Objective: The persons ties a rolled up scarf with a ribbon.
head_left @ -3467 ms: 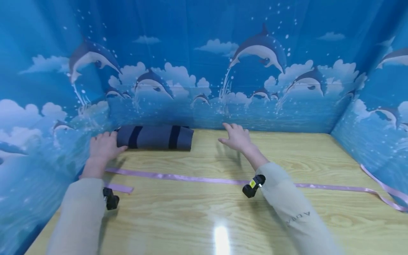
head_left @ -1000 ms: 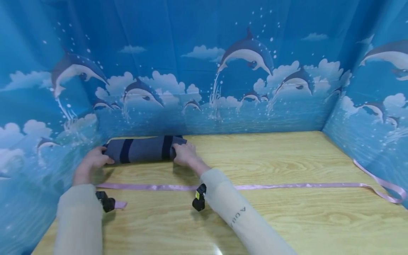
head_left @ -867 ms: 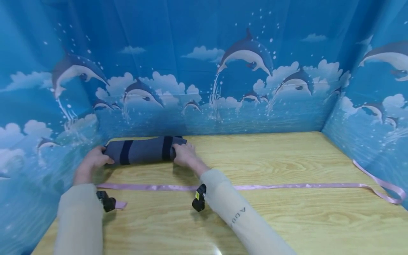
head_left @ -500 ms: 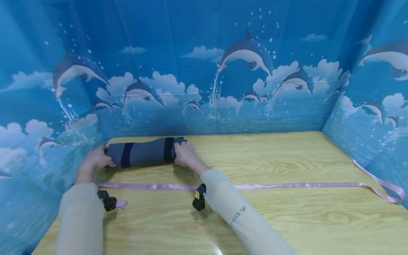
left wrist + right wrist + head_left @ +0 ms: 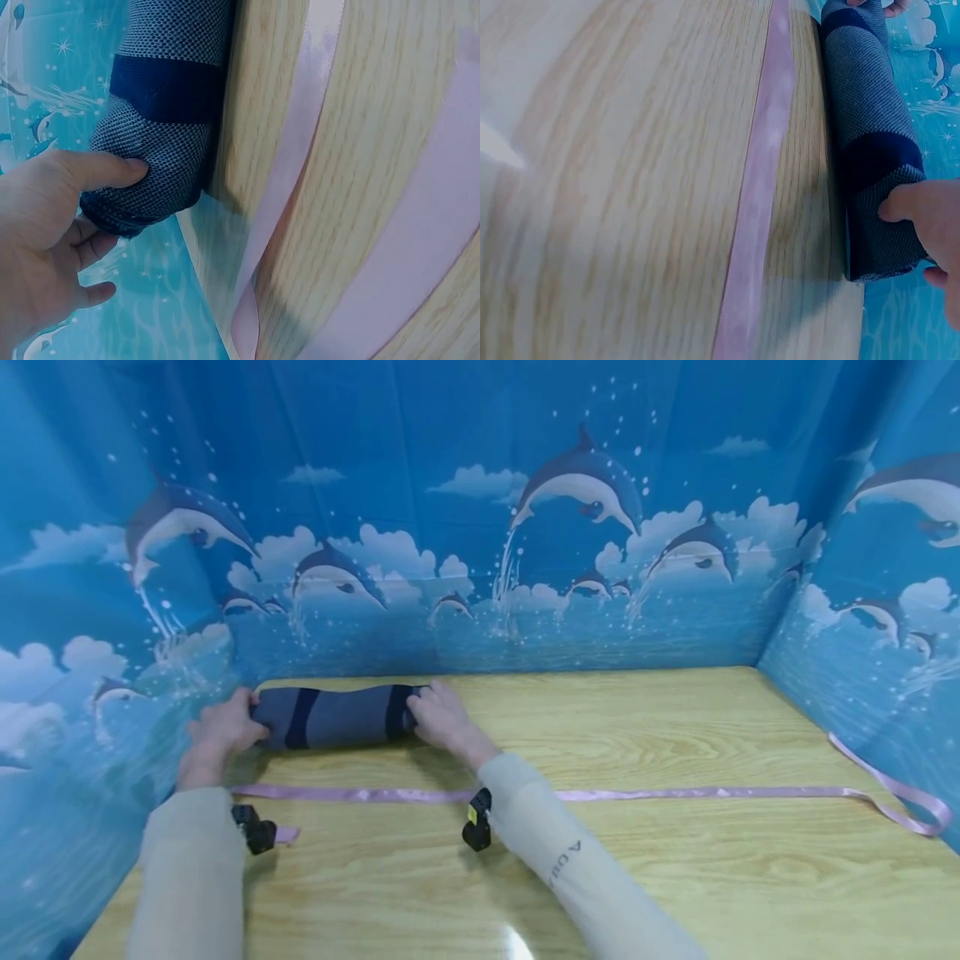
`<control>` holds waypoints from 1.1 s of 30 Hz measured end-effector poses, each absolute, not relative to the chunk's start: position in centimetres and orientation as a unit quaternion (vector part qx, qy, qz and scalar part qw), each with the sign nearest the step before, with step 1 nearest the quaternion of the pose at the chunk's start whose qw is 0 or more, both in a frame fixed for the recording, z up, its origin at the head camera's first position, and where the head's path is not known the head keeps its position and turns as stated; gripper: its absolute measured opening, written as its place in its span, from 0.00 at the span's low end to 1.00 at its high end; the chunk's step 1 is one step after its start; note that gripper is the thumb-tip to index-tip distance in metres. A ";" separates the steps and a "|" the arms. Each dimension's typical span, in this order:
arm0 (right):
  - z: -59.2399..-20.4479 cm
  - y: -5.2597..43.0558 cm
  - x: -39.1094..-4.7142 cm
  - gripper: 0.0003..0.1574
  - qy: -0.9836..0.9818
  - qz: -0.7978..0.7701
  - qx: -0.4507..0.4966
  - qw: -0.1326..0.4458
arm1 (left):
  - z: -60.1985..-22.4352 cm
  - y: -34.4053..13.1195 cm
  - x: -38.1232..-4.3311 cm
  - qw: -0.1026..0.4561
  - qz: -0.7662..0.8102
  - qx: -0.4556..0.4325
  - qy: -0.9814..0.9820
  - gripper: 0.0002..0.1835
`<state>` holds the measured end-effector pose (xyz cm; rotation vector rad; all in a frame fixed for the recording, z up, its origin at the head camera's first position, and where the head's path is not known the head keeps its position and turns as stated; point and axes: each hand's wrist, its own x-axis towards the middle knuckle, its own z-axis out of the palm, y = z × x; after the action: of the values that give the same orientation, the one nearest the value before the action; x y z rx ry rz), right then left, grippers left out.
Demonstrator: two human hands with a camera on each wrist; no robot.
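Note:
A rolled-up blue-grey knit cloth (image 5: 348, 718) with two dark navy bands lies lengthwise at the back left of the table. My left hand (image 5: 225, 727) grips its left end; in the left wrist view the thumb (image 5: 112, 169) presses on the knit surface and the other fingers go beneath the end. At the opposite end my right hand (image 5: 442, 714) pinches the roll, the thumb (image 5: 900, 204) on the near side and the other fingers partly hidden behind. The roll sags slightly between the two hands.
A pink ribbon (image 5: 675, 792) runs across the wood-grain table (image 5: 637, 877), its right end looping near the side curtain. A short ribbon piece (image 5: 287, 834) lies by the left wrist camera. Dolphin-print curtains (image 5: 480, 635) close off the back and sides.
My right hand has come left from the bare table onto the roll's right end, and the left hand has taken the left end. In the last half second the roll's left part has risen slightly.

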<state>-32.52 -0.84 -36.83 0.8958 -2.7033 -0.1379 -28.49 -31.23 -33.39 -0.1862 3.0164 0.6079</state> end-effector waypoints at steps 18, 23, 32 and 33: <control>-36.6 2.2 -33.0 0.19 -0.904 -0.027 0.344 0.253 | -32.6 -29.8 -29.0 -0.010 0.120 -0.002 0.993 0.25; -36.3 3.1 -33.2 0.18 -0.891 -0.018 0.356 0.280 | -32.4 -29.4 -29.1 -0.014 0.123 0.008 0.992 0.26; -35.6 4.8 -33.1 0.16 -0.886 -0.010 0.367 0.283 | -31.7 -28.2 -29.4 -0.011 0.130 0.023 0.991 0.26; -35.5 4.9 -33.1 0.17 -0.890 -0.017 0.363 0.275 | -31.7 -28.0 -29.4 -0.012 0.132 0.026 0.991 0.25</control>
<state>-33.08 4.93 -35.53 0.9767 -2.3931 -0.0446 -29.44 -27.99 -31.68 0.0815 3.1368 0.4175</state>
